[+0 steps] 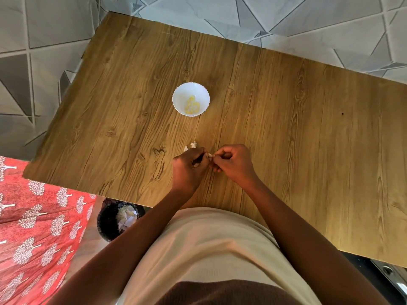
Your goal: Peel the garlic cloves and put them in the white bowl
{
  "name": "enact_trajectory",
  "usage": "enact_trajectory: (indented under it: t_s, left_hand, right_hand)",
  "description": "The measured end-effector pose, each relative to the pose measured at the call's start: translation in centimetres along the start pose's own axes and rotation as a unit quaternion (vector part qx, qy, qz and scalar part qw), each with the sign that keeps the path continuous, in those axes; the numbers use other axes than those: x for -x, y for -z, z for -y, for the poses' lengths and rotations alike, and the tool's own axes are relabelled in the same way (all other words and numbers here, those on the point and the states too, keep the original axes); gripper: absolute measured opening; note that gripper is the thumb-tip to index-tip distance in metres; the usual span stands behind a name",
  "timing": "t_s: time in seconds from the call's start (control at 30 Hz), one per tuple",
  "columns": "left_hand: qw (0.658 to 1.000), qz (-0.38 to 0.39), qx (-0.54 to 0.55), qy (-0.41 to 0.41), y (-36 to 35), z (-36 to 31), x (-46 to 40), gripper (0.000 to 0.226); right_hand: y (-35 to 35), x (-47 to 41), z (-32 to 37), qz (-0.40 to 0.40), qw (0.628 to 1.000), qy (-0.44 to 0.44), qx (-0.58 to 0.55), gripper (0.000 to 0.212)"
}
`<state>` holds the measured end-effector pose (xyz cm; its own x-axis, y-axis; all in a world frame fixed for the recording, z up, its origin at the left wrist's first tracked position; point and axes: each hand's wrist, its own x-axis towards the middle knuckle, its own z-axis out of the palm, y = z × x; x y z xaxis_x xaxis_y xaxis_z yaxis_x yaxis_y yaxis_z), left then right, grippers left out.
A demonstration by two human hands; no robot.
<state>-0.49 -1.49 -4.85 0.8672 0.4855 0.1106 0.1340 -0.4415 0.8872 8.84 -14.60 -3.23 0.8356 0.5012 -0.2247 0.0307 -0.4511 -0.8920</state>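
A white bowl (178, 100) with a scalloped rim stands near the middle of the wooden table (286, 119) and holds several peeled yellowish garlic cloves (192, 105). Closer to me, my left hand (188, 167) and my right hand (234, 161) meet above the table's front part. Both pinch a small pale garlic clove (209, 155) between their fingertips; most of it is hidden by the fingers. A bit of white papery garlic skin (191, 146) lies on the table just beyond my left hand.
A black waste bin (105, 223) with crumpled white scraps stands on the floor below the table's front left edge. A red patterned cloth (37, 227) is at the left. Grey tiled floor surrounds the table.
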Motion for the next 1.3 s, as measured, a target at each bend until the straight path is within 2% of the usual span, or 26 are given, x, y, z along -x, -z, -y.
enact_trajectory:
  t_s: [0.1, 0.2, 0.3, 0.37, 0.5, 0.6, 0.7, 1.0, 1.3]
  left_hand:
    - [0.998, -0.005, 0.036, 0.059, -0.2, 0.1, 0.2, 0.007]
    - [0.989, -0.006, 0.075, 0.127, -0.4, 0.2, 0.2, 0.010]
    - [0.971, -0.020, 0.131, 0.197, -0.8, 0.2, -0.1, 0.012]
    - [0.959, -0.028, 0.163, 0.229, -0.8, -0.1, -0.3, 0.017]
    - [0.982, -0.021, 0.086, 0.167, -0.2, 0.4, -0.3, 0.024]
    - [0.994, -0.010, 0.022, 0.107, -0.1, 0.9, -0.2, 0.011]
    - [0.995, -0.002, 0.041, 0.088, -0.3, 0.6, -0.2, 0.012]
    - [0.990, -0.002, 0.092, 0.108, -0.3, 0.3, -0.6, 0.017]
    - [0.987, -0.023, 0.105, 0.116, 0.1, -0.2, -0.6, 0.015]
  right_hand:
    - [-0.1, -0.1, 0.0, -0.015, 0.985, 0.104, 0.136, 0.006]
    - [-0.1, -0.1, -0.1, -0.005, 0.946, 0.202, 0.255, 0.012]
    - [0.0, -0.4, -0.4, 0.000, 0.906, 0.279, 0.317, 0.026]
    - [-0.1, -0.6, -0.7, -0.001, 0.897, 0.301, 0.322, 0.028]
    - [-0.2, -0.4, -0.9, -0.022, 0.960, 0.210, 0.185, 0.019]
    - [-0.5, -0.1, -1.2, -0.042, 0.979, 0.174, 0.100, 0.024]
    - [-0.9, -0.1, -1.1, -0.056, 0.991, 0.118, 0.030, 0.018]
    - [-1.0, 0.0, -0.7, -0.068, 0.994, 0.055, -0.064, 0.012]
    - [-1.2, 0.3, -0.4, -0.058, 0.993, 0.049, -0.086, 0.013]
